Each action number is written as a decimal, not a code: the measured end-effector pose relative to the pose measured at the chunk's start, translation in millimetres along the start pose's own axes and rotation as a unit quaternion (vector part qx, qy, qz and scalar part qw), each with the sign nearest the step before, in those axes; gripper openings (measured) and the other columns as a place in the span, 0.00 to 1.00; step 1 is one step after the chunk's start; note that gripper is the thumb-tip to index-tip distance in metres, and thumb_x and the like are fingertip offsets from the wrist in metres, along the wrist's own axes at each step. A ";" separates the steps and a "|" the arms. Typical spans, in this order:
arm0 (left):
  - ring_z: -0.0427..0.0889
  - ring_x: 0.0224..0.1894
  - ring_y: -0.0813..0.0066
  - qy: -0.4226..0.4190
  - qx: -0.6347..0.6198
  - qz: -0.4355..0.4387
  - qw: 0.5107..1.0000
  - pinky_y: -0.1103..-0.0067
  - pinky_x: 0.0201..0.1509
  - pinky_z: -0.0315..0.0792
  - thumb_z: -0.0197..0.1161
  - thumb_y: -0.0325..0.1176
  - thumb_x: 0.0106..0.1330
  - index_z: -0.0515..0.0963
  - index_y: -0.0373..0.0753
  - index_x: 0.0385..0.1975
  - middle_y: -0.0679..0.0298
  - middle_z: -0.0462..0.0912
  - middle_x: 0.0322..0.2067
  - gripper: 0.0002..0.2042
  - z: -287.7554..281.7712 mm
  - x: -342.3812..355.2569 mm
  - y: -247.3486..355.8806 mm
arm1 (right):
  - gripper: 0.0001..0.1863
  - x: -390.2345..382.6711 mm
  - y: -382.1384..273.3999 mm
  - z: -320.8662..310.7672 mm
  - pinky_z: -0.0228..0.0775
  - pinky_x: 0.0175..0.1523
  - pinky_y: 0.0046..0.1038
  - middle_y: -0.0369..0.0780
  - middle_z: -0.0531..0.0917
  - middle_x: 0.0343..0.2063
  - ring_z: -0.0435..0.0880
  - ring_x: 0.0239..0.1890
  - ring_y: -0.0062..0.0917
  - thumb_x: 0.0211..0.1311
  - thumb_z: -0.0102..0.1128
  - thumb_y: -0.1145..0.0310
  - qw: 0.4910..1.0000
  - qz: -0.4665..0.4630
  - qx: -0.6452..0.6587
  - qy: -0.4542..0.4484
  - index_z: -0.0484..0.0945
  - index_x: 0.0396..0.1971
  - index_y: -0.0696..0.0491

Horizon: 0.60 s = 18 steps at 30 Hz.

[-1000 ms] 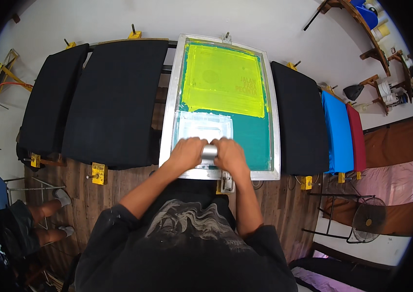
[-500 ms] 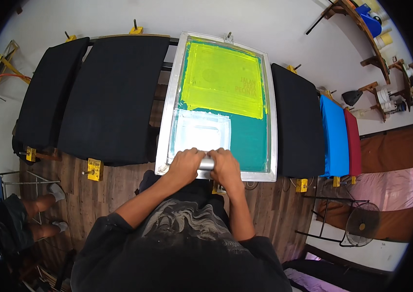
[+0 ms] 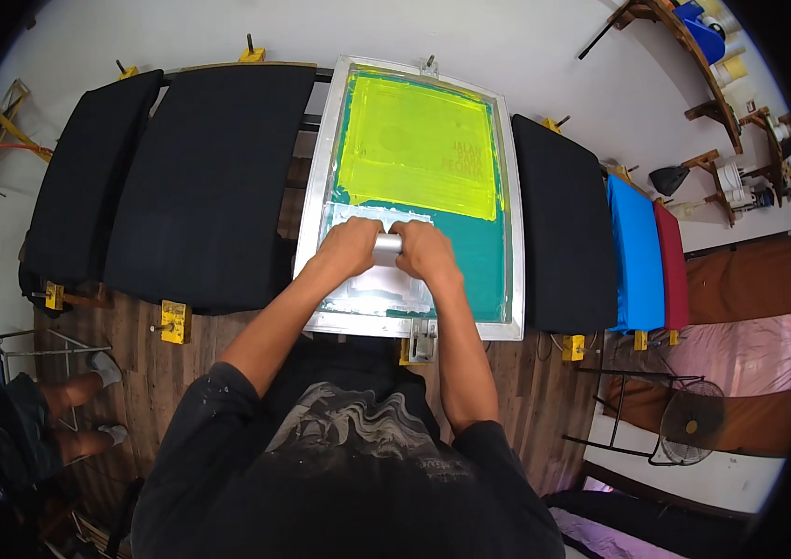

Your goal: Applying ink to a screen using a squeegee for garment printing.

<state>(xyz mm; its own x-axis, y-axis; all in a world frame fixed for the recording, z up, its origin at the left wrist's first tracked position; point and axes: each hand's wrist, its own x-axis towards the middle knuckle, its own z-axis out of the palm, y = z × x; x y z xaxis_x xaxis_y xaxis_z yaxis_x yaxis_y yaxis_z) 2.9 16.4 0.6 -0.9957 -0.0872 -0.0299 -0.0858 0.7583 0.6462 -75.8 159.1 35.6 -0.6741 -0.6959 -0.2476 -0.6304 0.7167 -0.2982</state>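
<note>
My left hand (image 3: 349,248) and my right hand (image 3: 423,250) both grip a silver squeegee (image 3: 387,244), one at each side. It is on a screen in an aluminium frame (image 3: 513,242), over the white ink patch (image 3: 378,294) in the lower left part. The upper part of the green screen (image 3: 470,265) carries a large yellow rectangle (image 3: 414,130), with faint lettering at its right. A metal clamp (image 3: 421,341) holds the frame's near edge.
Black-covered boards (image 3: 199,186) flank the screen, with blue (image 3: 633,252) and red (image 3: 667,261) ones farther right. Wall shelves (image 3: 712,70) hold containers. A standing fan (image 3: 691,426) is lower right. Another person's legs (image 3: 74,401) show at lower left, beside a metal stand (image 3: 50,340).
My hands and squeegee first came toward me, down to the near edge half a second ago, and have since moved away from me, up over the white ink toward the yellow area.
</note>
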 end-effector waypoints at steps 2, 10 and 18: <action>0.84 0.37 0.48 0.013 0.003 0.018 1.000 0.62 0.43 0.77 0.62 0.19 0.49 0.80 0.34 0.36 0.47 0.83 0.32 0.12 6.7 -5.5 1.8 | 0.14 -7.4 4.8 9.3 0.77 0.43 0.40 0.46 0.83 0.35 0.83 0.40 0.42 0.44 0.65 0.74 0.999 -0.009 -0.011 0.042 0.82 0.36 0.50; 0.81 0.37 0.47 0.024 -0.031 0.026 0.999 0.61 0.45 0.75 0.59 0.17 0.49 0.80 0.33 0.39 0.48 0.82 0.33 0.15 19.3 -77.0 27.6 | 0.21 -80.1 -17.3 22.9 0.75 0.47 0.40 0.46 0.80 0.36 0.79 0.43 0.43 0.41 0.63 0.80 0.999 -0.009 0.037 0.037 0.81 0.41 0.53; 0.83 0.38 0.47 -0.056 0.001 -0.022 0.998 0.62 0.46 0.76 0.59 0.18 0.48 0.81 0.34 0.35 0.45 0.83 0.31 0.13 -12.8 -30.3 26.3 | 0.13 -35.5 -5.9 2.6 0.77 0.43 0.41 0.47 0.83 0.32 0.83 0.39 0.43 0.45 0.63 0.73 0.999 -0.025 0.003 0.028 0.83 0.36 0.50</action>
<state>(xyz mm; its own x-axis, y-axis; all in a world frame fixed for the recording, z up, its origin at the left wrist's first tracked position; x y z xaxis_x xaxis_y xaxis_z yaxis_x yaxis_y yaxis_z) 31.3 30.8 28.2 -0.9886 -0.0471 -0.1428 -0.1287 0.7562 0.6416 -47.2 179.5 43.7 -0.6627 -0.7268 -0.1806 -0.6611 0.6811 -0.3147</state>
